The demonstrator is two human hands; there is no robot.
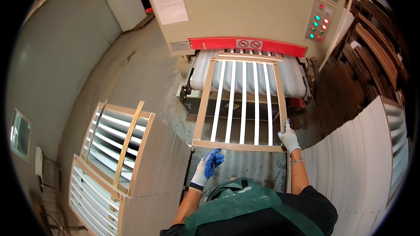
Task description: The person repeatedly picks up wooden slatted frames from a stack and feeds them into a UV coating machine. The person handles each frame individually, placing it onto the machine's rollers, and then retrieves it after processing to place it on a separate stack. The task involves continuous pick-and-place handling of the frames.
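Note:
A slatted panel [243,100] with a tan border and several white slats lies in front of me, its far part on the conveyor belt [294,78] of a machine. My right hand [289,140], in a white glove, grips the panel's near right corner. Just below the near rail, toward its left end, my left hand [208,167] shows the blue palm of its glove. Its fingers are apart and slightly bent, with nothing in them. Beyond this panel, the end of another slatted panel [250,55] is partly under the machine's red bar.
The beige machine [245,6] has a red bar [218,43] above the belt and a lit button panel [319,22]. Stacks of slatted panels [153,170] stand at left, with a pale stack [350,161] at right. Brown strips [376,48] fill racks at far right.

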